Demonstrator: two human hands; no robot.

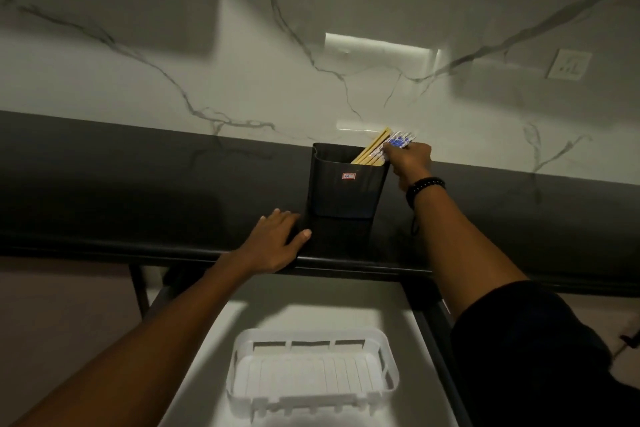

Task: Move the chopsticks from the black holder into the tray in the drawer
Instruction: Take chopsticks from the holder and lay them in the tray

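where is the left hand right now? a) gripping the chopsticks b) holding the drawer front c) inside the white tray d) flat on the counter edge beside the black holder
d: the left hand lies palm-down on the dark counter edge just left of the black holder, while the right hand is at the chopsticks and the white tray sits empty in the drawer.

your right hand (410,158) is closed around the patterned tops of the chopsticks (377,148), which lean toward 1 o'clock out of the black holder (346,189) on the dark counter (138,204). your left hand (277,241) lies flat on the counter edge at the holder's 8 o'clock. the white tray (311,371) sits in the open drawer (401,302) at 6 o'clock.
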